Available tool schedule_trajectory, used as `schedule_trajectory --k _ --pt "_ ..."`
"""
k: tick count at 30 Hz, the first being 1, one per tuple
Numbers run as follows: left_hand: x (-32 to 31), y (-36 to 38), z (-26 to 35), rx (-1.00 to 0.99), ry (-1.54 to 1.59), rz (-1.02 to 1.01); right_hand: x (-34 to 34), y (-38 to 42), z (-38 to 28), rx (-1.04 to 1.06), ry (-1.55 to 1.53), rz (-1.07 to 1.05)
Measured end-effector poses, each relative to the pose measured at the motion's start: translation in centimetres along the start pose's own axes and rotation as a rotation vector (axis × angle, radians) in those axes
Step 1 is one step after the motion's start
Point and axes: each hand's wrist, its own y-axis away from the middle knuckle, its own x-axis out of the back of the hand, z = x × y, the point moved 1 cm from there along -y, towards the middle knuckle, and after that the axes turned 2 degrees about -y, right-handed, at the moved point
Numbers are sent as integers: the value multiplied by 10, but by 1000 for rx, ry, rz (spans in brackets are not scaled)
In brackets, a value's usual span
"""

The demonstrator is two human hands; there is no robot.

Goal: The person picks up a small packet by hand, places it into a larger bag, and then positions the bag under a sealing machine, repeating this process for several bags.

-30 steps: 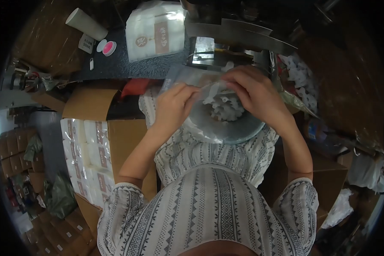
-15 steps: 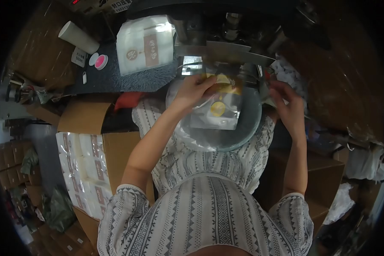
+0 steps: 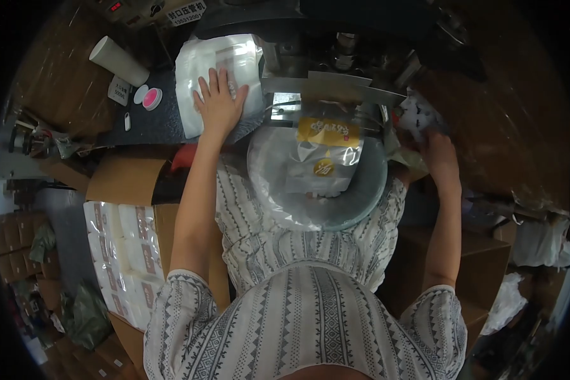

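Cluttered packing bench, machine at the far edge. Left hand (image 3: 218, 101) lies flat, fingers spread, on the stack of empty pouches (image 3: 218, 76) at far left. Right hand (image 3: 438, 147) grips white pieces (image 3: 418, 115) at far right. Between them, nearer, the filled pouch (image 3: 320, 158) rests in the bowl (image 3: 370, 196), long axis near-to-far, untouched.

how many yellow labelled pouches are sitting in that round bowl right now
1: a single yellow-labelled pouch lies in the round bowl, between the left hand on a stack of white bags and the right hand. More could lie hidden beneath it.
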Motion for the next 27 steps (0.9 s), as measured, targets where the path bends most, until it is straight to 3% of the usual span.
schedule_trajectory --k 3,5,8,10,12,14,16,21,23,26,27 --pt "8 23 5 72 -3 -73 -8 -9 -2 57 -109 16" --pt "15 43 7 12 -31 102 -8 -12 -5 58 -140 24" --pt "26 94 34 -58 -47 -68 -4 -14 -5 84 -211 -51" --pt "36 113 35 -95 20 -15 -6 -18 -1 6 -116 -87" --pt "46 116 32 -137 93 32 0 -15 -3 -71 -113 -96" --pt "67 109 22 -31 106 -42 8 -10 -9 -142 -106 -106" --pt "85 107 23 1 190 -22 15 -3 -14 -153 -91 45" --pt "100 118 39 1 334 51 -14 -8 15 -26 -235 76" --pt "106 121 55 -49 406 50 -12 -10 11 32 -275 115" --pt "109 123 74 -71 420 47 14 1 -21 -119 -388 129" --pt "108 121 80 -72 418 53 18 5 -33 -14 -542 78"
